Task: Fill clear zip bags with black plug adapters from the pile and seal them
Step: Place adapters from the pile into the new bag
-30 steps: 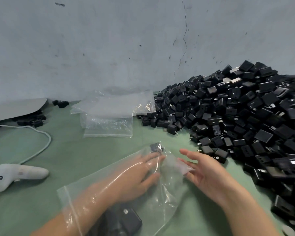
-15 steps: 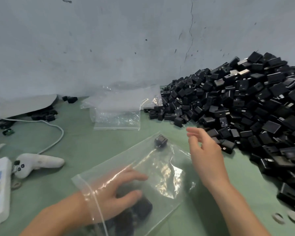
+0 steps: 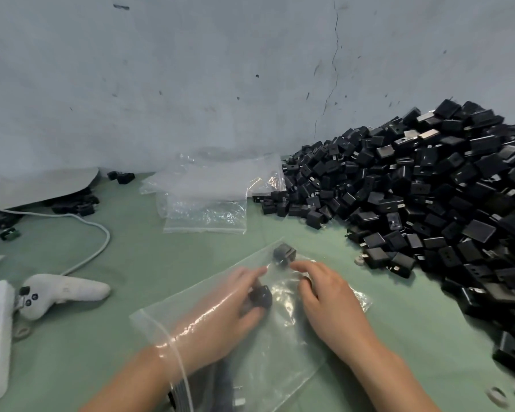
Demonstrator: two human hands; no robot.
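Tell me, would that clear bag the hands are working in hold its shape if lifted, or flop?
Probably floppy: the clear bag creases and drapes over the left hand inside it. Likely slippery, given its glossy glare. The loose adapter in its far corner would probably slide about when lifted.

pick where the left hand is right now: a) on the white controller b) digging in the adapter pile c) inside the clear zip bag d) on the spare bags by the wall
c: the left hand shows through the plastic of the clear zip bag, its wrist passing through the bag's open mouth, with a black adapter in its fingers.
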